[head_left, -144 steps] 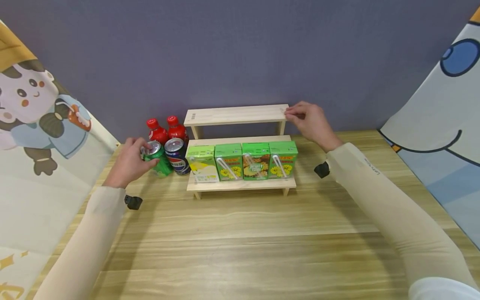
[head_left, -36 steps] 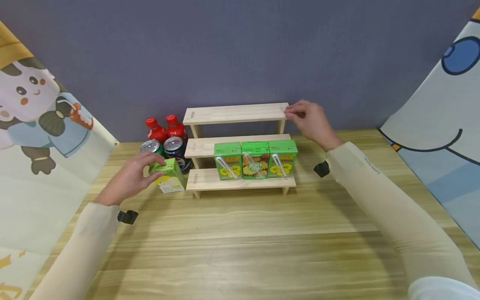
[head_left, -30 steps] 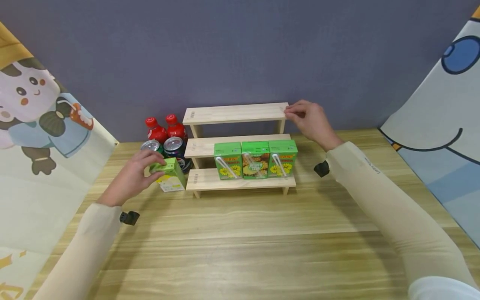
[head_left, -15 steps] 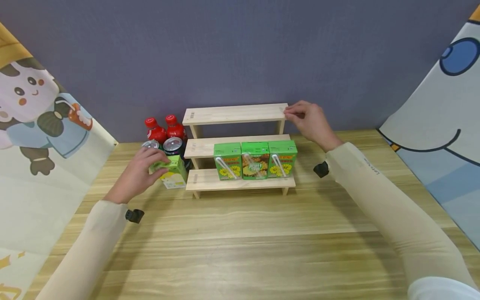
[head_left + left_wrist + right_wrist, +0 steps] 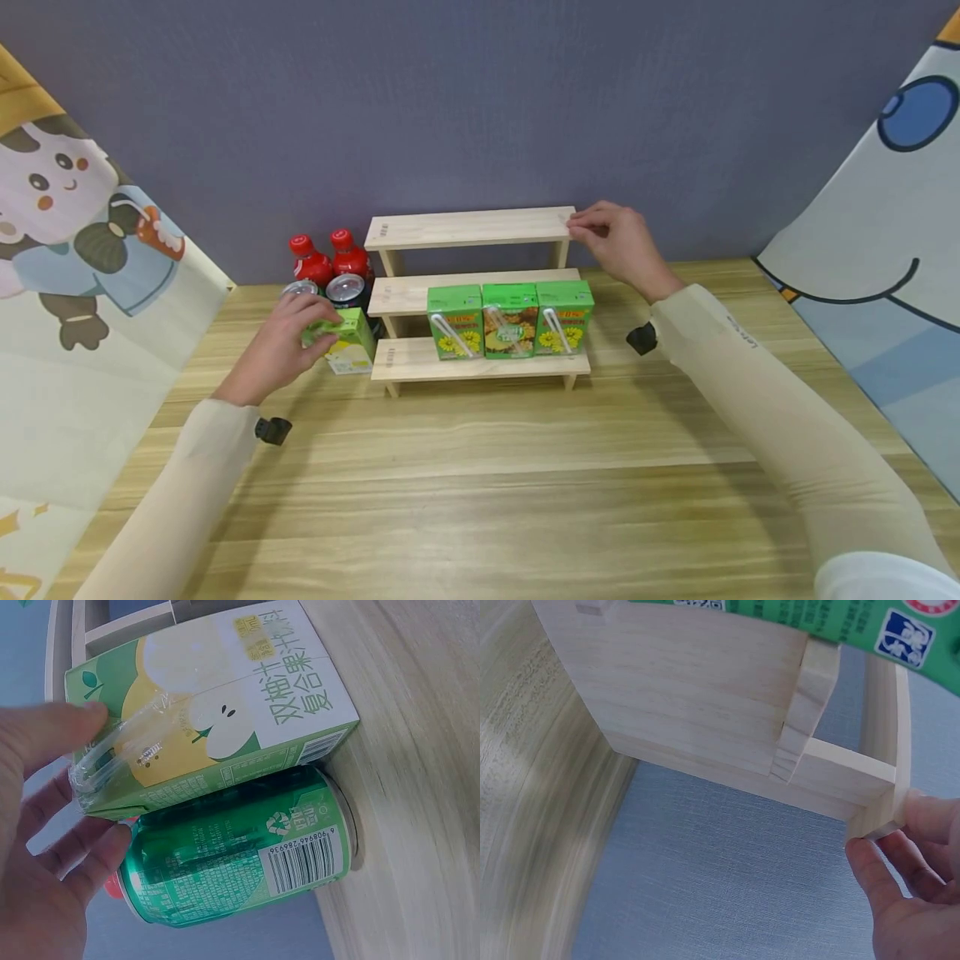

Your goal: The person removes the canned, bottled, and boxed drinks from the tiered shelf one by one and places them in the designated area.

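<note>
The left hand (image 5: 277, 346) pinches a yellow-green juice box (image 5: 210, 705) near its top, just left of the wooden shelf (image 5: 408, 295). The right hand (image 5: 621, 246) pinches the right end of the shelf's top board (image 5: 468, 227). Three green juice boxes (image 5: 511, 323) stand on the shelf's lowest step (image 5: 408, 362). Left of the shelf, a green can (image 5: 232, 847), a dark can (image 5: 347, 289) and two red bottles (image 5: 352, 261) stand together.

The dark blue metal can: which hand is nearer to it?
Left. The left hand is in front and left of the can, holding a yellow-green cardboard juice box; the right hand is far to the right, pinching the pale wooden rack at its top.
</note>
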Demonstrator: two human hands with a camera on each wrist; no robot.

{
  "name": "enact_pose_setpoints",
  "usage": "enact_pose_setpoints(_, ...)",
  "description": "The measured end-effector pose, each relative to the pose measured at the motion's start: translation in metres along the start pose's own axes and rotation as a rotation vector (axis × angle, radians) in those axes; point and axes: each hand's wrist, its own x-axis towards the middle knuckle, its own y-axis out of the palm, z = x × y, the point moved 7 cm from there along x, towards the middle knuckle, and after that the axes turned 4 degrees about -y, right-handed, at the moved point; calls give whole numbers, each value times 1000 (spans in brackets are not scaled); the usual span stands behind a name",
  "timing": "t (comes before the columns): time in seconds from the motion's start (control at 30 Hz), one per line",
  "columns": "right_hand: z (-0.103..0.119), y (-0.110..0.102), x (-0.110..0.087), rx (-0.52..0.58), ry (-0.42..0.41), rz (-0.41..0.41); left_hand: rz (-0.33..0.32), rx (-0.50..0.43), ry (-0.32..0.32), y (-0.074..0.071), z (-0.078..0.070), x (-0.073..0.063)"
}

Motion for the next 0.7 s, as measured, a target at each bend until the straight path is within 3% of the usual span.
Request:
enact_pose_setpoints(0.3,0,0,0,18,11,8,-16,-27,-25,-7,-11,8)
enact_pose_setpoints(0.53,0,0,0,4,20,18,-50,-47,47,-12,-40,24)
enact_pose_setpoints(0.7,1,0,-1,19,11,5,-32,-92,88,-11,-64,38)
